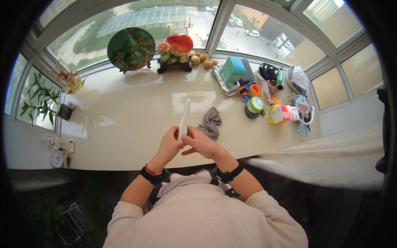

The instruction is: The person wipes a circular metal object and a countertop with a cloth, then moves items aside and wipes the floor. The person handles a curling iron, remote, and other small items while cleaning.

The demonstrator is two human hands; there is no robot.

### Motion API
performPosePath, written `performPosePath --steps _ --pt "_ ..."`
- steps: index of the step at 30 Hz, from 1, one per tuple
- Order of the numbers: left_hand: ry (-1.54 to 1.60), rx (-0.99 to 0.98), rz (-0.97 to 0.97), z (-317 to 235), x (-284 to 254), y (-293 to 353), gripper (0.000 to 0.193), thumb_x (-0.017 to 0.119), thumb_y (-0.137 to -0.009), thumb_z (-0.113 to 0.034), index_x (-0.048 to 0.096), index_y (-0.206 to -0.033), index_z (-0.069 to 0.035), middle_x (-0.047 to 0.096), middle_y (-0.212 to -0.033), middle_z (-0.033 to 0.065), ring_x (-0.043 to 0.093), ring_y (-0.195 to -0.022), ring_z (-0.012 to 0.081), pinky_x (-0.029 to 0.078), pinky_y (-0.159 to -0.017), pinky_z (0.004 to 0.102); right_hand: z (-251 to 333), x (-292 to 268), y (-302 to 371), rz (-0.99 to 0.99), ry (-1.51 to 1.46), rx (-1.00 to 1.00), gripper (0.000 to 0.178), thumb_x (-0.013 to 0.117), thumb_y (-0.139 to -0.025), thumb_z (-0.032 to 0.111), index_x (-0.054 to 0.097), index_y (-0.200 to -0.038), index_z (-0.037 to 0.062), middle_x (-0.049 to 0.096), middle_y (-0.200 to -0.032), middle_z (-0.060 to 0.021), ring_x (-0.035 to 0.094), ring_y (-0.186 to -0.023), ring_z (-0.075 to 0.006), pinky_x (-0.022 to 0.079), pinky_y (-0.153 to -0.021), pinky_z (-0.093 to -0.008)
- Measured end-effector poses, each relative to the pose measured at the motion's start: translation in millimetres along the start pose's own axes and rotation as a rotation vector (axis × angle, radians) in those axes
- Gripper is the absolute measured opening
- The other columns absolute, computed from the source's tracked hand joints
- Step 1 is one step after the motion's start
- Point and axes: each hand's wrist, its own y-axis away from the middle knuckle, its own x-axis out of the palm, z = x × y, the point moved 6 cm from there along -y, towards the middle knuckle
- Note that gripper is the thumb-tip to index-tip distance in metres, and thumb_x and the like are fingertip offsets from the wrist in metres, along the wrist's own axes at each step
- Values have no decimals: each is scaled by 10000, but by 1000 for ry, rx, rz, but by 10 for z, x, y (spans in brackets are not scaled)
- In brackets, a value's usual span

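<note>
A thin white flat slab (185, 118), seen almost edge-on, stands tilted up above the near middle of the table; its kind I cannot make out. My left hand (168, 144) is closed round its lower left side. On the other side, my right hand (201, 143) grips the lower end with its upper fingers, while a lower finger sticks out toward my left wrist. Just beyond my right hand, a crumpled grey-brown cloth (212, 123) lies on the cream table (111, 132).
A green disc ornament (131, 48), a red carved ornament (178, 48) and several round fruits or gourds (202, 60) line the window. At right are a teal box (233, 70), tape rolls and a red-and-white carton (285, 113). Left stand a potted plant (64, 110) and a small dial (56, 158).
</note>
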Motion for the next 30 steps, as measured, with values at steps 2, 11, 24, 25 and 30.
performPosePath --steps 2,11,24,25,30 --pt "-394 359 -165 -468 273 -5 523 801 -762 -129 528 -1186 12 587 -1061 135 596 -938 253 508 -761 365 107 -178 25 -73 -44 -77 629 671 -951 258 378 -1464 44 547 -1320 -64 561 -1193 -202 501 -1002 -389" --pt "-366 475 190 -1353 1008 210 684 791 -781 -103 476 -1379 -2 618 -1148 144 598 -1046 253 489 -922 353 605 -954 537 428 -463 -383 713 744 -869 298 398 -1446 59 458 -1467 -176 477 -1336 -354 357 -1128 -566" --pt "-473 -141 -447 139 -189 929 426 676 -889 -100 568 -1274 46 652 -997 81 594 -858 138 501 -783 282 1277 -3674 572 -581 -28 -153 328 648 -923 442 604 -961 120 638 -809 -14 600 -671 -103 468 -524 -254" --pt "-476 -243 -542 346 -330 1157 415 662 -899 -94 563 -1273 57 651 -976 62 588 -842 113 496 -764 263 1348 -4024 576 -712 -43 -207 341 666 -901 466 596 -917 132 574 -721 1 513 -575 -93 363 -465 -232" --pt "-229 -420 -746 1141 -420 2103 400 648 -910 -99 555 -1268 54 639 -906 34 583 -783 97 475 -670 242 1502 -5722 484 -1108 199 -33 483 696 -860 476 653 -1005 17 560 -679 -8 440 -474 -154 336 -418 -324"
